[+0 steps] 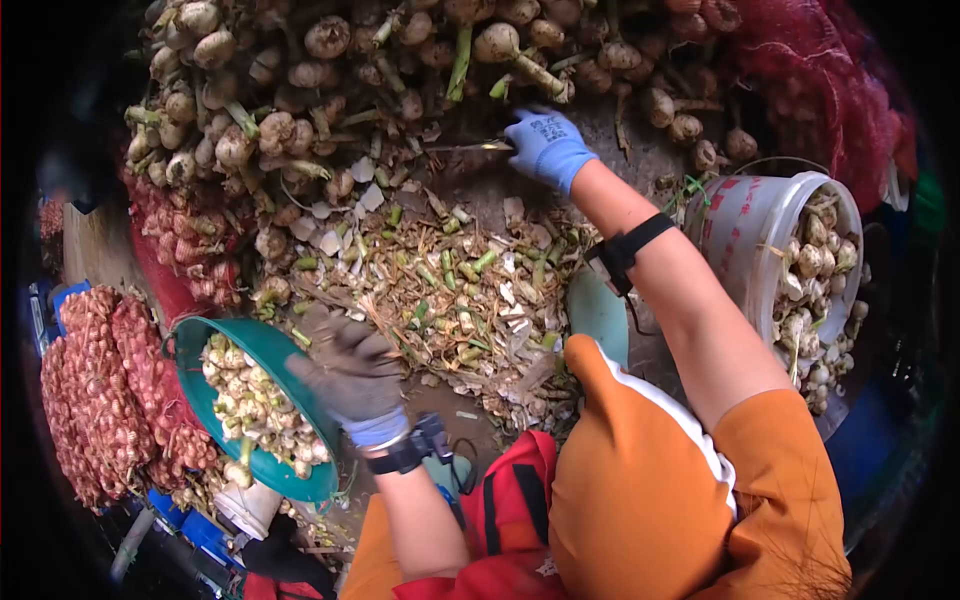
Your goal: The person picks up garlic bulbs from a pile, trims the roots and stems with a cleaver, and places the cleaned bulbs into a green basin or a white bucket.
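Observation:
My right hand, in a blue glove with a printed code, is closed at the edge of a large pile of garlic bulbs. A thin metal blade sticks out to the left from its fingers; the handle is hidden in the grip. My left hand, in a dirty grey-brown glove, is somewhat blurred. Its fingers look apart, and nothing shows in them. It hovers by the right rim of a green basin that holds trimmed garlic bulbs.
Cut stems and peelings cover the ground between my hands. On the right a white bucket lies tilted with garlic inside. Red mesh sacks of garlic stand at left, and another red mesh sack is at upper right.

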Demonstrator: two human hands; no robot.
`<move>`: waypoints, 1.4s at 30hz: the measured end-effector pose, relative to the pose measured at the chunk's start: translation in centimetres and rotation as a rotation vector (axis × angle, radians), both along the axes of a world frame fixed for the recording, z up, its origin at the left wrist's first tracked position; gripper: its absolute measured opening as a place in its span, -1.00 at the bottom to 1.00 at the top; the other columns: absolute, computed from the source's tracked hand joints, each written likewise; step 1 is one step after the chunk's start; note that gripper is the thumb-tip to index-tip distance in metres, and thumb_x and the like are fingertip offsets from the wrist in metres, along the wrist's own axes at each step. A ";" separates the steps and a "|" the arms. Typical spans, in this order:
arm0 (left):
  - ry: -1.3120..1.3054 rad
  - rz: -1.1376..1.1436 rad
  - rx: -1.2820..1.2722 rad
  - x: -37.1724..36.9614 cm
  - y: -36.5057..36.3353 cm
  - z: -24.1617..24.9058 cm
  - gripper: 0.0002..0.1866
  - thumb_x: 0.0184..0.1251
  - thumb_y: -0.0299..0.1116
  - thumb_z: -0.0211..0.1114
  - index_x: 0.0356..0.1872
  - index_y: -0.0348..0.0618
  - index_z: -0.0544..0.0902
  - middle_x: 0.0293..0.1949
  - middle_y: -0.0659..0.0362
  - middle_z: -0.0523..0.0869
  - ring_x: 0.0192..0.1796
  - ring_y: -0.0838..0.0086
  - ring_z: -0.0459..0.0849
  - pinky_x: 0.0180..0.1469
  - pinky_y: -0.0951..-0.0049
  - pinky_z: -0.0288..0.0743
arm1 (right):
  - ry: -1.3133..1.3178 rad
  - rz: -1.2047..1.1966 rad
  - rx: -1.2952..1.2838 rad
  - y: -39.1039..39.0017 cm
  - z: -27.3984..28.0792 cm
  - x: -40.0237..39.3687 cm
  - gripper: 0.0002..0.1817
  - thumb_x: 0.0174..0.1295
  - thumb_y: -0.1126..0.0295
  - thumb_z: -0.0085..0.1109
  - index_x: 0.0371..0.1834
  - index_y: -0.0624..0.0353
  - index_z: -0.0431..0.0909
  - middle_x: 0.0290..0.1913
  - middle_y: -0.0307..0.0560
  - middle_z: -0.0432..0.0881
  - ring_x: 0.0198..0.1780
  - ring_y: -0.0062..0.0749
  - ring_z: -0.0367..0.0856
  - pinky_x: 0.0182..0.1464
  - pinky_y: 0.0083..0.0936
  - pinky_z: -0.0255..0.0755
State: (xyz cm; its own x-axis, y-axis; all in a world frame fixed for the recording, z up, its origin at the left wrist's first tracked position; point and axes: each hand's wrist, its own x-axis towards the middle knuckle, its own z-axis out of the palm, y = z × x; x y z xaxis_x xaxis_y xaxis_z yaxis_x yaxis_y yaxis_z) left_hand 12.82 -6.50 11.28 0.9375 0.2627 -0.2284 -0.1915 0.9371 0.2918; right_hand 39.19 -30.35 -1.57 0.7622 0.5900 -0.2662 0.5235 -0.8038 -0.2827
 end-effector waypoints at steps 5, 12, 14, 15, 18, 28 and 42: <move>0.285 -0.204 0.084 -0.1 -4.4 -7.1 -0.31 0.45 0.26 0.03 0.34 -0.08 0.39 0.16 0.10 0.60 0.15 0.27 0.58 0.06 0.28 0.62 | 0.163 0.005 0.153 2.0 2.6 -3.6 -0.77 0.05 0.24 0.22 -0.26 0.06 0.67 -0.08 -0.03 0.64 -0.03 -0.08 0.65 0.01 -0.19 0.54; 0.592 -0.224 0.492 0.2 -6.8 -8.0 -0.56 0.40 -0.35 0.26 0.24 -0.21 0.42 -0.02 0.03 0.70 -0.07 0.33 0.71 0.03 0.37 0.63 | 0.629 0.212 0.668 0.2 8.3 -14.7 -0.73 0.07 0.19 0.26 -0.38 0.17 0.54 -0.28 0.07 0.57 -0.19 0.06 0.62 -0.15 -0.15 0.51; 0.588 -0.168 0.671 0.7 -7.0 -6.2 -0.56 0.35 -0.45 0.27 0.23 -0.20 0.42 -0.04 0.03 0.71 -0.07 0.33 0.72 0.00 0.36 0.65 | 0.602 0.088 0.551 -0.5 9.5 -14.0 -0.73 0.11 0.19 0.26 -0.36 0.17 0.55 -0.29 0.07 0.56 -0.19 0.06 0.62 -0.14 -0.16 0.51; 0.633 -0.236 0.828 0.9 -7.2 -4.9 -0.53 0.31 -0.50 0.27 0.24 -0.18 0.42 0.00 0.02 0.69 0.00 0.32 0.71 0.03 0.35 0.64 | 0.526 -0.003 0.515 -0.7 10.4 -13.3 -0.74 0.13 0.19 0.27 -0.35 0.17 0.55 -0.30 0.07 0.55 -0.19 0.06 0.62 -0.13 -0.18 0.51; 0.455 -0.434 1.494 -1.3 -5.9 -6.7 -0.37 0.23 -0.46 0.39 0.33 -0.12 0.35 0.20 0.01 0.57 0.22 0.27 0.61 0.23 0.27 0.55 | 0.228 0.167 0.480 -0.8 10.7 -13.0 -0.73 0.10 0.20 0.29 -0.24 0.11 0.56 -0.18 0.03 0.56 -0.19 -0.02 0.66 -0.14 -0.17 0.55; 0.494 -0.268 1.690 -3.0 -6.9 -5.2 -0.21 0.09 -0.30 0.58 0.31 -0.32 0.37 0.19 0.01 0.56 0.15 0.22 0.63 0.26 0.28 0.51 | 0.204 0.290 0.404 -0.3 11.3 -13.1 -0.68 -0.03 0.26 0.32 -0.21 0.05 0.50 -0.19 -0.04 0.51 -0.19 -0.02 0.63 -0.28 -0.12 0.51; 0.541 -0.338 1.118 1.1 -8.5 -3.4 -0.11 0.15 -0.30 0.52 0.45 -0.18 0.19 0.24 0.10 0.47 0.17 0.40 0.55 0.21 0.42 0.52 | 1.140 -0.380 0.672 0.4 7.2 -11.2 -0.67 0.15 0.18 0.27 -0.19 0.22 0.65 -0.47 -0.17 0.62 -0.40 -0.60 0.54 -0.31 -0.50 0.47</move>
